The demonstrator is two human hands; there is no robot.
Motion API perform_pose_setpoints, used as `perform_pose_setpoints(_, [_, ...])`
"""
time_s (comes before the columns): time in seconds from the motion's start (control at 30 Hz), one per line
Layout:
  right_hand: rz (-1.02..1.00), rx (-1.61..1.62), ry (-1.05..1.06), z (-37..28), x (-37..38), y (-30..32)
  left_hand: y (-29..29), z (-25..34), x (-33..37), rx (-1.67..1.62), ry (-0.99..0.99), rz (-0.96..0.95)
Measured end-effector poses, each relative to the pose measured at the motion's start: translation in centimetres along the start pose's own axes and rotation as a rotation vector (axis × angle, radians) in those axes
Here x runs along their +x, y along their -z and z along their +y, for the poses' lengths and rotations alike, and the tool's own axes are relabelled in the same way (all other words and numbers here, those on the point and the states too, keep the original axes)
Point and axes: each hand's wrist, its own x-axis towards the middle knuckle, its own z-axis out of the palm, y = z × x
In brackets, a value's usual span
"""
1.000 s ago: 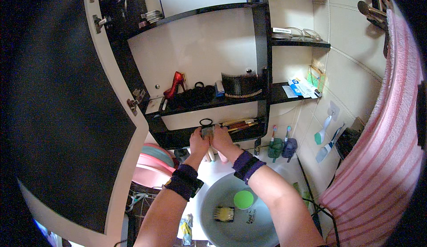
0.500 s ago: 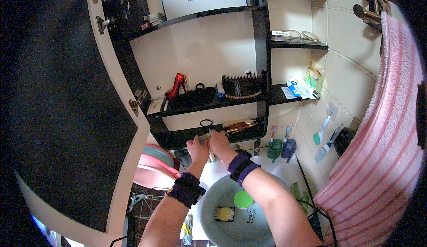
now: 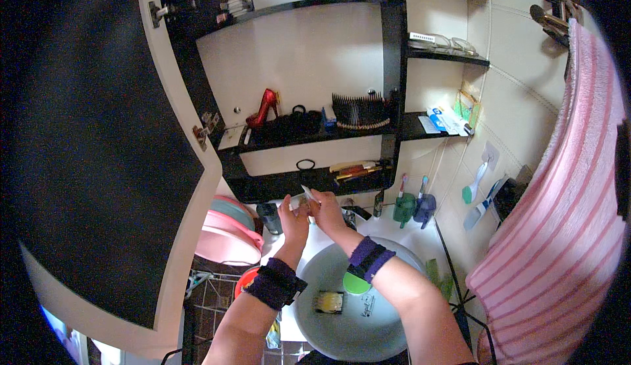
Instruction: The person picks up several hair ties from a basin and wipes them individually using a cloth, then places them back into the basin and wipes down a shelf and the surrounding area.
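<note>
My left hand [image 3: 294, 226] and my right hand [image 3: 327, 211] meet just in front of the cabinet's lowest shelf [image 3: 263, 187]. Between their closed fingers is a small whitish, partly see-through piece [image 3: 301, 202], perhaps a little packet; its kind is not clear. A dark hair tie [image 3: 305, 164] and several slim sticks [image 3: 357, 171] lie on that shelf. Below my forearms sits a grey-blue basin [image 3: 378, 342], holding a bright green round object [image 3: 357, 283] and a yellow-and-white bristly block [image 3: 328, 302]. A dark cup [image 3: 269, 218] stands left of my hands.
A cabinet door [image 3: 112, 168] hangs open at left. On the middle shelf are a red high-heel shoe ornament [image 3: 265, 107] and a black comb [image 3: 360, 114]. Toothbrush cups [image 3: 403, 210] stand right of my hands, near a pink striped towel [image 3: 545, 233]. Pink basins [image 3: 227, 240] sit at left.
Both hands have drawn slightly down and away from the shelf, still together around the whitish piece. The view has shifted, and a red-orange rim now shows beside my left forearm.
</note>
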Motion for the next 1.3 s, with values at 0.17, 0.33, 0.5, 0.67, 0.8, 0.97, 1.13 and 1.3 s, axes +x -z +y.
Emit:
perform_pose_setpoints(0.17, [-0.143,0.122,-0.087,2.0,-5.1,1.6,0.9,2.1,-6.1,0.026,0.032,-0.131])
perform_pose_setpoints(0.33, [-0.439,0.354,-0.483,2.3,-11.1,5.6,2.8,4.5,-13.7,0.243,0.112,-0.395])
perform_pose_setpoints(0.5, [-0.712,0.400,-0.798,2.2,-16.9,8.0,4.7,2.3,-19.8,0.258,0.250,-0.667])
perform_pose_setpoints(0.67, [-1.022,0.338,-0.916,4.3,-22.8,7.2,5.9,3.5,-23.2,-0.028,0.962,-0.854])
perform_pose_setpoints(0.8, [-1.261,0.006,-0.771,7.0,-26.0,5.3,6.2,1.1,-25.1,0.003,1.101,-0.993])
perform_pose_setpoints(0.97, [-1.359,0.030,-0.635,5.5,-26.5,4.7,7.6,-3.2,-27.0,0.141,1.099,-1.155])
perform_pose_setpoints(1.13, [-1.349,0.106,-0.756,12.8,-31.0,2.3,6.7,-2.5,-27.5,0.038,0.772,-1.292])
perform_pose_setpoints(1.3, [-1.467,-0.156,-0.498,9.6,-28.6,3.1,7.9,-7.8,-28.9,0.226,0.659,-1.375])
